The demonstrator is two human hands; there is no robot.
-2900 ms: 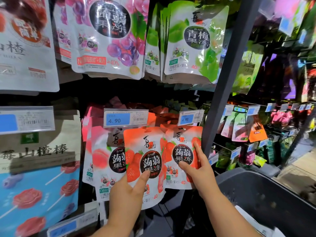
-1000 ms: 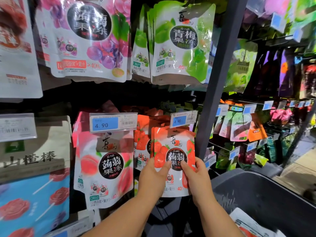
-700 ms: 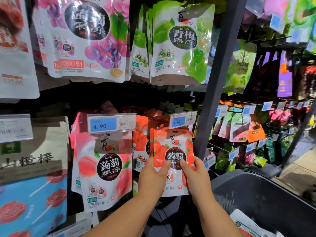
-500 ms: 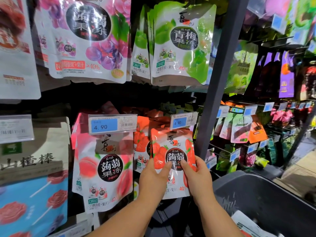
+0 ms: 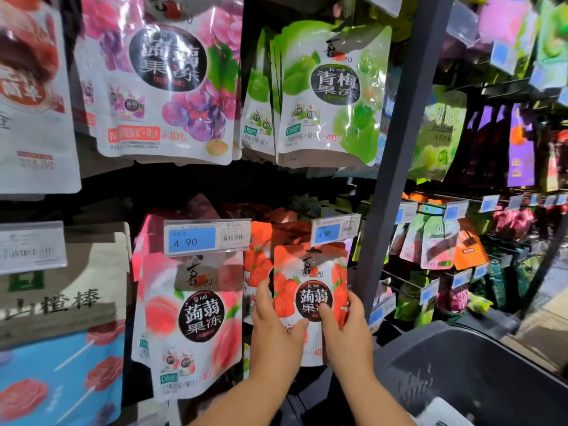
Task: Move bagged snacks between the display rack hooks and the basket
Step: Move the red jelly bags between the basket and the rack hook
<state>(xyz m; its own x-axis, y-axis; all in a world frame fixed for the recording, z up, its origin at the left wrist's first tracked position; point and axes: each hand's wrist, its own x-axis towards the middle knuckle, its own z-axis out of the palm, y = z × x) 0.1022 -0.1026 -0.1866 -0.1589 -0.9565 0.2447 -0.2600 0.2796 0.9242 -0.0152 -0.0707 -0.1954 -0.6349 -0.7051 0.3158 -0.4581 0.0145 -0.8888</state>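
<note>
A strawberry jelly bag, red and white with a black round label, hangs at the front of its hook row under a 4.90 price tag. My left hand grips the bag's left edge, thumb on the front. My right hand grips its right edge, thumb on the black label. More strawberry bags hang behind it. The dark grey basket sits at the lower right, with a white bag showing inside.
A peach jelly bag hangs just left. Grape bags and green plum bags hang above. A dark rack upright stands right of my hands; another rack of snacks lies beyond it.
Both hands have come together on one strawberry bag at the front of the hook; over the last second they keep hold of it with only slight shifting.
</note>
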